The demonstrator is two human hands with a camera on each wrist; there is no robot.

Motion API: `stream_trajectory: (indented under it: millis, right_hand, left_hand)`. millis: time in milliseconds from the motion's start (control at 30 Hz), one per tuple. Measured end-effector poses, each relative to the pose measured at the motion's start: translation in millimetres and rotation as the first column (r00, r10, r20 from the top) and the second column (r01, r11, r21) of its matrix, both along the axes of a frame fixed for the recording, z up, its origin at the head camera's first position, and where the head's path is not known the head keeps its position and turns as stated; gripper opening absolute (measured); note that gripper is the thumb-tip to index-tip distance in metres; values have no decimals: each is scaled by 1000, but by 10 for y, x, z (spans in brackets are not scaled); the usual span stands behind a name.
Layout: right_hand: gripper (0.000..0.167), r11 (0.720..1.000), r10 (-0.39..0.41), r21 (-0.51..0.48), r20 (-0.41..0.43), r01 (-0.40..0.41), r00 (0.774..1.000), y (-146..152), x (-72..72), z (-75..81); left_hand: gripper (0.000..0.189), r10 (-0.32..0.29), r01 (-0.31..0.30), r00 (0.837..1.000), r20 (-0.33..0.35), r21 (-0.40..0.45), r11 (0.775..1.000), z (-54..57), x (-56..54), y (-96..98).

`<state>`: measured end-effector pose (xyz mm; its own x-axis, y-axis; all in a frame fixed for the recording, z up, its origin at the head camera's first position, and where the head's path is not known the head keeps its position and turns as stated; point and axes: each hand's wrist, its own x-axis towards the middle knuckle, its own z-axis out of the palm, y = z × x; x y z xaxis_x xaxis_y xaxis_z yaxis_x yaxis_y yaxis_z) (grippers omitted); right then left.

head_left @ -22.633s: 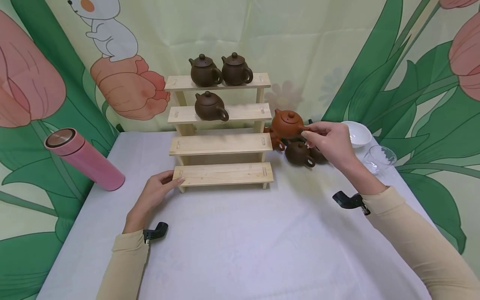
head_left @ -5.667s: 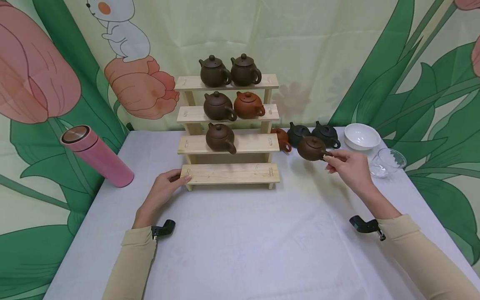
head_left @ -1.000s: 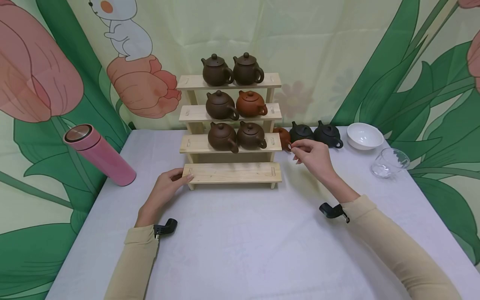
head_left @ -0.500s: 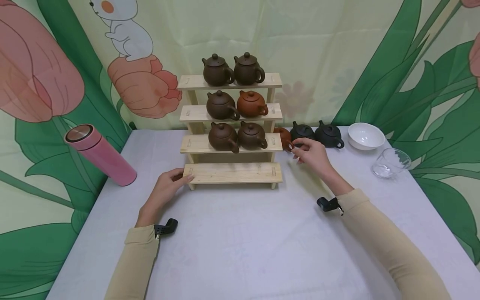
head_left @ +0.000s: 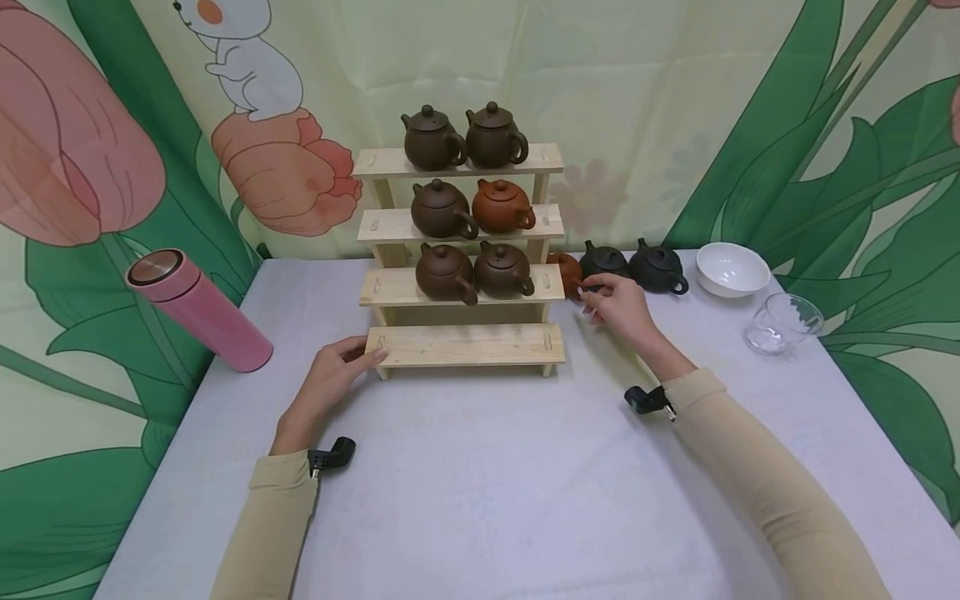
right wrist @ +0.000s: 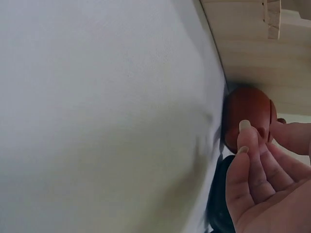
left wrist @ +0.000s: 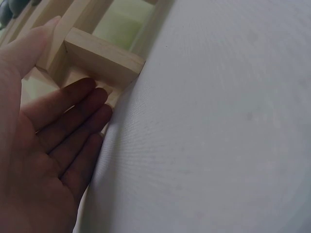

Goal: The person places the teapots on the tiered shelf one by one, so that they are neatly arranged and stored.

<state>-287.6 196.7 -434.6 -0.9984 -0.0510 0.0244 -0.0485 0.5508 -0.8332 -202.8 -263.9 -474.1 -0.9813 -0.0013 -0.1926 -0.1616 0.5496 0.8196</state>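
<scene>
A tiered wooden display stand [head_left: 462,347] stands in the middle of the table. My left hand [head_left: 330,385] holds the left end of its lowest shelf, thumb on top; in the left wrist view its fingers [left wrist: 73,114] reach beside the shelf's leg. My right hand [head_left: 621,307] pinches the handle of a reddish-brown teapot [head_left: 567,273], which sits on the table against the stand's right side and is partly hidden. In the right wrist view that teapot [right wrist: 249,109] stays close to the wood. Brown teapots [head_left: 444,272] and an orange-brown one [head_left: 502,207] fill the upper three shelves in pairs.
Two black teapots [head_left: 657,267] stand right of the reddish-brown one. Farther right are a white bowl [head_left: 732,270] and a clear glass cup [head_left: 782,323] near the table's edge. A pink thermos [head_left: 202,312] stands at the left. A printed curtain hangs behind.
Since the oldest frame, an orange-brown teapot and two brown ones have come onto the second and third shelves. Within the last second my right forearm shifted left, the fingers staying at the reddish-brown teapot's handle.
</scene>
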Motion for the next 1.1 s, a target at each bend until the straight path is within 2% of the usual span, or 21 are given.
stream_trajectory:
  millis: [100, 367, 567, 833, 967, 1100]
  right_hand:
    - [31, 1000, -6, -16, 13, 6, 1000, -7, -31, -9]
    - [31, 998, 5, -65, 117, 3, 993, -41, -98, -48]
    - [28, 998, 45, -59, 161, -36, 986, -62, -101, -66]
    - [29, 992, 97, -105, 232, -75, 968, -79, -81, -59]
    - [29, 991, 112, -92, 219, -93, 969, -70, -53, -63]
    - [26, 995, 92, -47, 191, -85, 977, -46, -34, -63]
  left_hand:
    - [87, 2, -2, 1000, 1, -2, 1000, 12, 2, 1]
    - [88, 5, -5, 1000, 7, -2, 1000, 1, 8, -3]
    - [87, -4, 4, 1000, -6, -6, 1000, -6, 8, -1]
    - [86, -4, 4, 1000, -7, -10, 1000, 6, 5, 8]
    - [86, -1, 1, 1000, -7, -12, 1000, 5, 6, 7]
    - [88, 1, -1, 1000, -6, -14, 1000, 1, 6, 2]
